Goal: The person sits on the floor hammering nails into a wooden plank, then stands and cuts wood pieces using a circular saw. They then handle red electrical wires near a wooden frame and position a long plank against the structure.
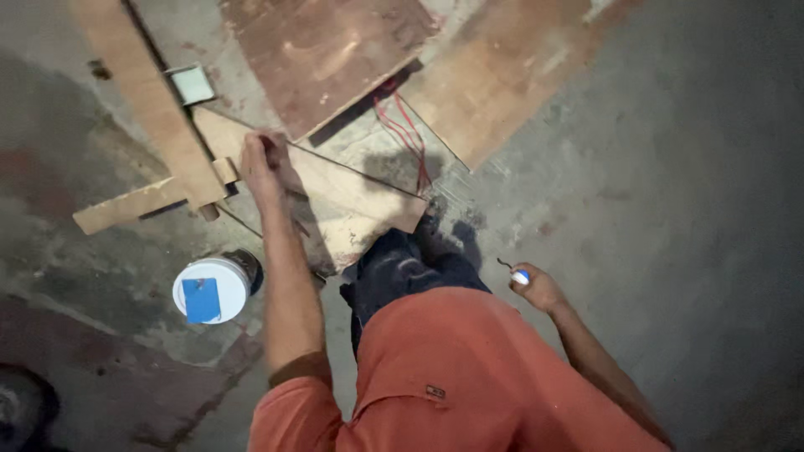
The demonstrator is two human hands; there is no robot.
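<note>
My left hand (261,161) reaches forward and rests on the upper edge of a pale, wedge-shaped plywood piece (352,197) lying on the floor; its fingers curl over that edge. My right hand (536,286) hangs out to the right, low over the bare concrete, closed around a small white and blue object (521,275) with a dark hook sticking out of it. My dark trouser leg (402,268) and orange shirt fill the bottom middle.
A long plank (146,92) crosses a shorter strip (126,208) at left. Brown plywood sheets (327,50) lie ahead, with red cord (406,130) below them. A white round tub with a blue card (209,290) sits on the concrete floor (670,167).
</note>
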